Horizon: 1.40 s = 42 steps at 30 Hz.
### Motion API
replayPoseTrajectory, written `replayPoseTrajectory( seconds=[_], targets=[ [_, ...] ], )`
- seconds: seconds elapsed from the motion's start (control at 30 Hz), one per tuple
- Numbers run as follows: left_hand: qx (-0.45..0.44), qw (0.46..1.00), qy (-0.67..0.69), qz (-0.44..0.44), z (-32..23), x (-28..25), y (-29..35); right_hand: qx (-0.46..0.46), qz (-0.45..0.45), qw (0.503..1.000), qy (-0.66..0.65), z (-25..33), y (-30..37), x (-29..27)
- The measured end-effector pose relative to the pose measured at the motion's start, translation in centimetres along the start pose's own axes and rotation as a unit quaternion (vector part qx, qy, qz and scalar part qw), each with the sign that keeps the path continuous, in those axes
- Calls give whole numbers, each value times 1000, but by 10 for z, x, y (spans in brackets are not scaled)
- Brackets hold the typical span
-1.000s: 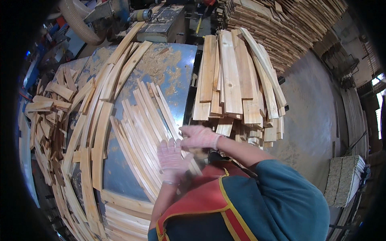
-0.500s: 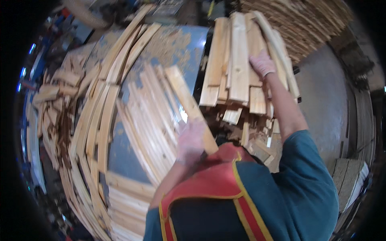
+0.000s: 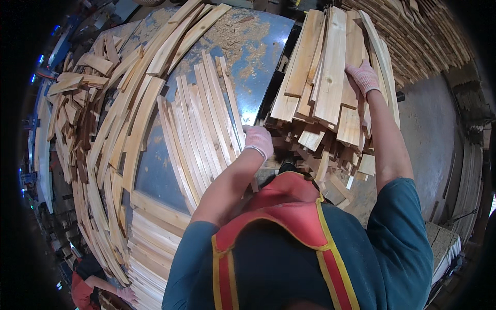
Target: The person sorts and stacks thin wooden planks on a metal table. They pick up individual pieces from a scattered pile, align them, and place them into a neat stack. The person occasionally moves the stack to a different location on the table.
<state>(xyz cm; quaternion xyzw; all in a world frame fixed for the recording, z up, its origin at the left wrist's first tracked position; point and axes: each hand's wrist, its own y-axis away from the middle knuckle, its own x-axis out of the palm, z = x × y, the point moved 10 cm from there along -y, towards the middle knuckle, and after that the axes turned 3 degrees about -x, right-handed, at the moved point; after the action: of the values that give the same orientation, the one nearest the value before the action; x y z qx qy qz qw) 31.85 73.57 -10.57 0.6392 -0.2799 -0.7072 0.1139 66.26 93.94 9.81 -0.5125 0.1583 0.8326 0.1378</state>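
Note:
My left hand, in a pale pinkish glove, is closed around a narrow wooden strip at the right side of a row of strips. That strip stands on edge, slightly apart from the others at its far end. On the right, my gloved right hand has its fingers bent over a wooden board in a pile. A wider pale board lies just left of it. The undersides of the right fingers are hidden.
The blue metal table carries sawdust. Long bowed strips and a heap of offcuts lie left. Stacked strips fill the near left; another person's gloved hand touches them. More timber is stacked far right.
The board in my left hand has turned from its wide face onto its edge, against the row. My right hand stays on the pile. Another person has come into view at lower left.

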Motion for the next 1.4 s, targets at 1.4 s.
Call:
replayPoseTrajectory(
  seconds=[1.4],
  targets=[
    [-290,534,777,-163,304,198,189,-127,381,891,-211,161,244,317]
  ],
)
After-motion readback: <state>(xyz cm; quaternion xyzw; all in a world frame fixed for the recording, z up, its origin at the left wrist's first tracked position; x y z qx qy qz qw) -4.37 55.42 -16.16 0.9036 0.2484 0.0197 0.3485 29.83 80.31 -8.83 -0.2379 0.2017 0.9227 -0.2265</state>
